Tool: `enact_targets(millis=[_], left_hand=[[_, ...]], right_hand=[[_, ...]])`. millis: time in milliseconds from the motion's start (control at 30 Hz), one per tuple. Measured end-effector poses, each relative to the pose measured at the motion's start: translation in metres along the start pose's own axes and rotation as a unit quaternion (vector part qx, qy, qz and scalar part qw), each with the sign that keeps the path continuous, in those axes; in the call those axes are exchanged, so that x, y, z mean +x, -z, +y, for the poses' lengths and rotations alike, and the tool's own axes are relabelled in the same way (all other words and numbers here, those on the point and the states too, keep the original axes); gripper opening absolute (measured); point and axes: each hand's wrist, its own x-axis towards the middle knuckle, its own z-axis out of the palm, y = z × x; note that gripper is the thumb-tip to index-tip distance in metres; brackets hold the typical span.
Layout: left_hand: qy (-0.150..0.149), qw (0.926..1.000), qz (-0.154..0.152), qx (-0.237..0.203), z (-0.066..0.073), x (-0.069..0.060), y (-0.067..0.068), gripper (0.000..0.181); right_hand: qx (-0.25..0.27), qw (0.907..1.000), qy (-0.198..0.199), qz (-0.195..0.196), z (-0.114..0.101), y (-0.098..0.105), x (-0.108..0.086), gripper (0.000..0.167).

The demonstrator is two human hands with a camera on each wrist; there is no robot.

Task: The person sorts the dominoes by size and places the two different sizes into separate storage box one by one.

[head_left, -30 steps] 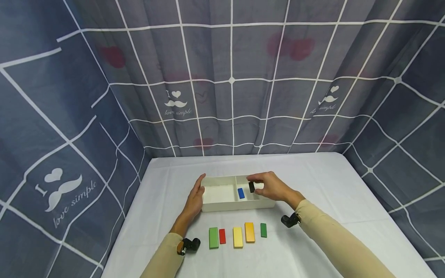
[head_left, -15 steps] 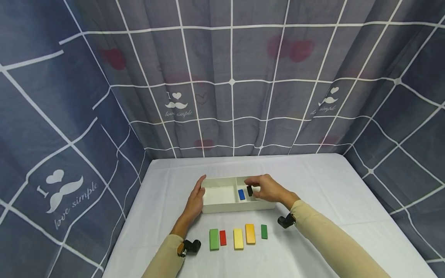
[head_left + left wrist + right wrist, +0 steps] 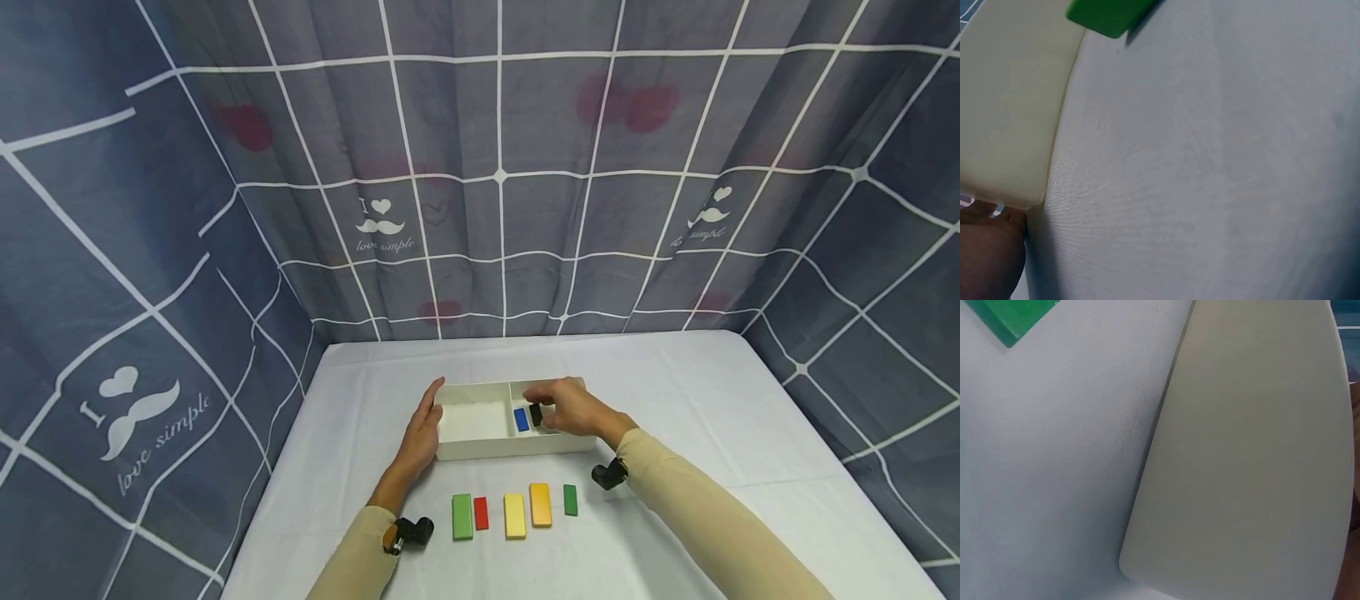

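A white box with a divider stands on the table, its left compartment wider than the right. My left hand rests against the box's left end, fingers fairly straight along it. In the right compartment my right hand pinches a small black block between thumb and fingers. The black block stands just right of a blue block, which lies near the divider; the hand partly hides it. In the right wrist view the box wall covers most of that hand.
In front of the box lie a light green block, a red block, a yellow block, an orange block and a dark green block. A grey checked curtain surrounds the white table.
My right hand has moved left and slightly down with the black block, bringing it close to the blue block. The left hand stays at the box's end.
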Motion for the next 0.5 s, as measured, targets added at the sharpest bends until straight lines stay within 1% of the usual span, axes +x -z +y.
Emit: enact_targets(millis=[167,500], left_hand=[[0.002,1.0,-0.003,-0.005,0.0004,-0.0005,0.0005,0.056],[0.005,1.0,0.0,-0.001,0.0007,-0.0006,0.0013,0.055]], right_hand=[[0.008,0.9999,-0.005,-0.008,-0.0002,-0.0033,0.0032,0.057],[0.0,0.9994,-0.022,-0.026,0.0016,-0.0049,0.0082,0.063]])
